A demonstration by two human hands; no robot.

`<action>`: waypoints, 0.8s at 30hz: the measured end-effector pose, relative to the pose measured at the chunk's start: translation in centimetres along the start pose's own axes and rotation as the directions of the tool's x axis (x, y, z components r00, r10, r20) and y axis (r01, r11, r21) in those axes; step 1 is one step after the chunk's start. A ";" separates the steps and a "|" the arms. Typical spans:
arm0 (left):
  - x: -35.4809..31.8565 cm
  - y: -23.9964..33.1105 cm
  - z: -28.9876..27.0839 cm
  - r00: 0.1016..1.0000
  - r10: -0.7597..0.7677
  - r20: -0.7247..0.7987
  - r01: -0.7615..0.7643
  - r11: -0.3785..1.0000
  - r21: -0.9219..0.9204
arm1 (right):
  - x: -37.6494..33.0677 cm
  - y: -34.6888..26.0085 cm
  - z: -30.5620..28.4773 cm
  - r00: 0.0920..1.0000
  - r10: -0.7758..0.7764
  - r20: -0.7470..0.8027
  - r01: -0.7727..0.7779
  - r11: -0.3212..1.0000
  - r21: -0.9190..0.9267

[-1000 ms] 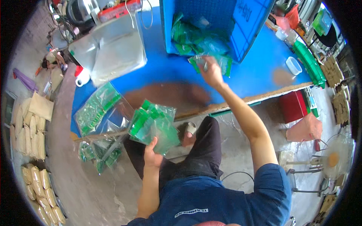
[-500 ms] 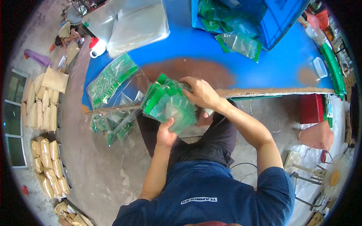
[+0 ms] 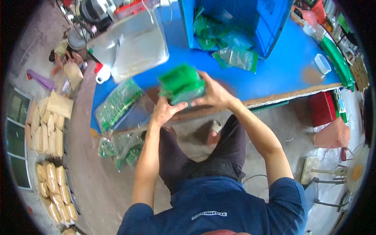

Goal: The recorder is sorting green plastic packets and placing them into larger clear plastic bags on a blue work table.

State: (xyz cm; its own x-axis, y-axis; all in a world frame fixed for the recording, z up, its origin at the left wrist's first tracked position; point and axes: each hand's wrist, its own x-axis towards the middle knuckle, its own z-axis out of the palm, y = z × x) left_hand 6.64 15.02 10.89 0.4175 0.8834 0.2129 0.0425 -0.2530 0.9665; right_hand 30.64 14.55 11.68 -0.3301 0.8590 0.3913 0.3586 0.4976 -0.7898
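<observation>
A stack of green and clear plastic packets (image 3: pixel 182 82), smeared by motion, is held up over the blue table's near edge. My left hand (image 3: pixel 164 111) grips its lower left side, thumb across the near edge. On the right side my right hand (image 3: pixel 213 92) is closed round the same stack. To the left, a large clear bag (image 3: pixel 119 103) with green printing or contents lies on the table. More green packets in clear plastic (image 3: pixel 123 150) show below the table edge.
A blue crate (image 3: pixel 270 35) lies tilted at the far side, green packets (image 3: pixel 227 37) inside and spilling at its mouth. Clear plastic sheets (image 3: pixel 137 55), a white mug (image 3: pixel 103 74) and a clear tub (image 3: pixel 322 64) are on the blue table (image 3: pixel 274 80). Brown sacks (image 3: pixel 53 180) stand left.
Both hands have carried the packet stack away from my body, over the table. My left hand has moved up to its near side. The view has shifted slightly.
</observation>
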 end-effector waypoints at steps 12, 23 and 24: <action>1.6 -3.2 3.0 0.988 0.153 -0.023 -0.153 0.988 0.015 | -1.5 3.9 2.2 0.990 -0.053 -0.128 0.030 0.984 -0.178; 0.2 -1.0 2.7 0.986 -0.143 -0.086 0.130 0.982 -0.137 | 3.5 5.3 -5.8 0.996 0.028 0.083 -0.018 0.992 -0.127; 0.3 -0.3 3.3 0.987 -0.116 -0.110 0.116 0.993 -0.007 | 5.5 7.9 -8.6 0.972 0.094 -0.216 -0.164 0.928 -0.335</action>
State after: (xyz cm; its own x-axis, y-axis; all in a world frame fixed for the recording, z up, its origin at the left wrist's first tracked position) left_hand 9.73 14.11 10.20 0.3076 0.9447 0.1139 0.0839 -0.1462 0.9857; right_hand 39.20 24.22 11.63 -0.0987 0.9076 0.4080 0.6794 0.3610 -0.6388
